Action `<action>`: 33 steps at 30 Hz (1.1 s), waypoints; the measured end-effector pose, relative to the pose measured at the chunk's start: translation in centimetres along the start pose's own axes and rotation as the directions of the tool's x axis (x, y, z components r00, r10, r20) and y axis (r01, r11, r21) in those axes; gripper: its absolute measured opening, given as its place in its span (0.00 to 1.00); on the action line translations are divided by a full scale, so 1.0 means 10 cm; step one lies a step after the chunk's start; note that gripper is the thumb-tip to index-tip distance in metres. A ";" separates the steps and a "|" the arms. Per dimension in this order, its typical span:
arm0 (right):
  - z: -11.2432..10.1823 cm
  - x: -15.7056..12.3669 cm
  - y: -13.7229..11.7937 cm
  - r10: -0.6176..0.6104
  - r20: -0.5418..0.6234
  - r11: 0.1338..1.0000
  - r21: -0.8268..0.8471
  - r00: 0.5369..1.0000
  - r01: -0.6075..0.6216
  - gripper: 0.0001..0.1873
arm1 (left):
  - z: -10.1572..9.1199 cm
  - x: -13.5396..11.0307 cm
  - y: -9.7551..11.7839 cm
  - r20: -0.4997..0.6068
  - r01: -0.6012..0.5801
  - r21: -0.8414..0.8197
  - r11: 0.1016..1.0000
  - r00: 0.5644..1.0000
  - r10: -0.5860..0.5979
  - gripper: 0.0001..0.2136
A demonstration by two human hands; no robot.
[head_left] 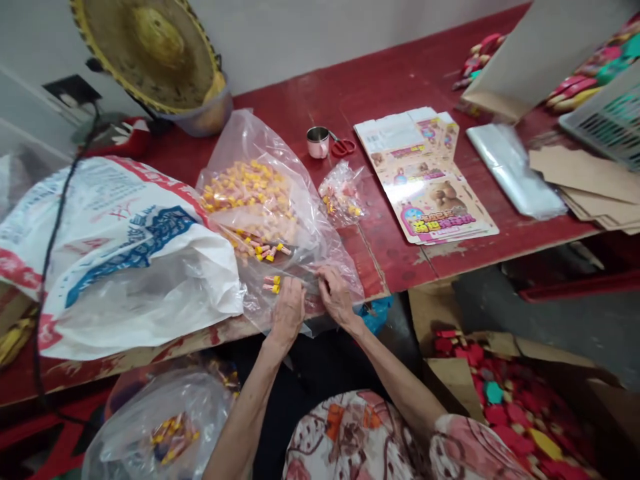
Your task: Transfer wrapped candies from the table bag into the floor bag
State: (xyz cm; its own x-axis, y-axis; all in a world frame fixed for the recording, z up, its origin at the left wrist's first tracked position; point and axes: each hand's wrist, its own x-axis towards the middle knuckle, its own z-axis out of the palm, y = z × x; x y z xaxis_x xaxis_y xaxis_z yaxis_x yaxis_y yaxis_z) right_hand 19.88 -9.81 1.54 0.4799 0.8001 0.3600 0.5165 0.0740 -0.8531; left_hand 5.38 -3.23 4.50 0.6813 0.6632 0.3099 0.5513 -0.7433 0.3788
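Note:
A large clear plastic bag (330,233) lies spread at the table's front edge, with many small pink pieces with yellow ends (250,193) in its upper part. On its near part, my left hand (289,307) has its fingers curled down and together, right beside a few of these yellow-ended pieces (271,285). My right hand (337,297) is close by on the right, thumb and fingers pinched over the bag's film. Whatever either hand grips is too small or hidden to name.
A white printed sack (150,267) lies left. Behind are a small metal cup (318,142), red-handled scissors (343,147) and a small filled bag (343,193). Printed cards (435,187), clear bags (515,170) and brown cardboard (590,180) lie right. A box of red pieces (505,400) stands below.

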 end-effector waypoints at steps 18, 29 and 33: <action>0.07 -0.08 0.01 -0.040 0.097 0.982 -0.181 0.995 0.057 0.17 | -0.11 -0.04 0.14 -0.102 0.086 -0.200 0.976 0.989 -0.108 0.07; 0.13 -0.10 0.02 -0.057 0.077 0.964 -0.254 0.995 0.075 0.18 | -0.11 -0.14 0.07 -0.072 0.249 -0.469 0.847 0.945 -0.318 0.16; 0.12 -0.09 0.01 -0.044 0.075 0.959 -0.277 0.996 0.064 0.18 | -0.23 -0.17 0.03 -0.106 0.307 -0.543 0.782 0.898 -0.426 0.18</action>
State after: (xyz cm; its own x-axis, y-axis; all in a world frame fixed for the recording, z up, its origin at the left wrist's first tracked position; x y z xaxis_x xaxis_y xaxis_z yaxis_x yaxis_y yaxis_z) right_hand 18.65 -9.77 0.71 0.4022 0.8382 0.3684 0.7223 -0.0433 -0.6902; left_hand 3.28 -4.35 6.12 0.3259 0.9219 0.2094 0.3787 -0.3303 0.8646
